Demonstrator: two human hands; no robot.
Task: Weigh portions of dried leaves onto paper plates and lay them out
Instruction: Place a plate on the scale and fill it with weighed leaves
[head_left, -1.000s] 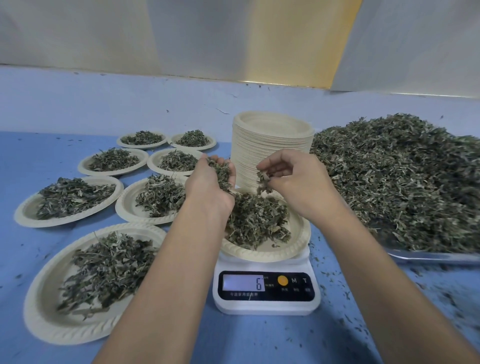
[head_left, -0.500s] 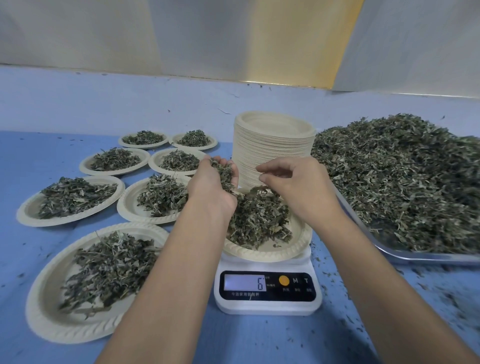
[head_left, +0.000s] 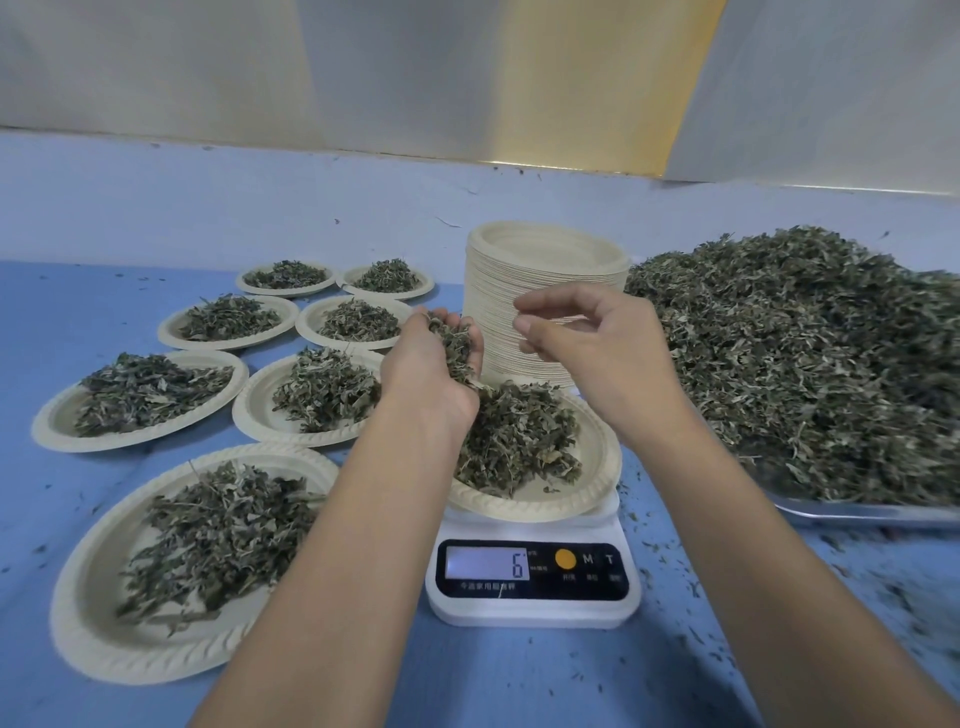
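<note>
While scale (head_left: 532, 577) reads 6: seven filled plates (head_left: 202, 566), two hands (head_left: 587, 353).

Background: blue worktop (head_left: 93, 291) and rear wall.
Loose dark flecks (head_left: 717, 652) are lying scattered over the worktop at right. Pale panels (head_left: 156, 67) are standing along the back, with a yellow panel (head_left: 597, 88) showing between them above a light blue ledge (head_left: 208, 202).

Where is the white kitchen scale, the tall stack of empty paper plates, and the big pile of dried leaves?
white kitchen scale (head_left: 532, 579), head view, on its dark front panel.
tall stack of empty paper plates (head_left: 545, 254), head view, on the top plate.
big pile of dried green leaves (head_left: 810, 353), head view, mid-heap.
</note>
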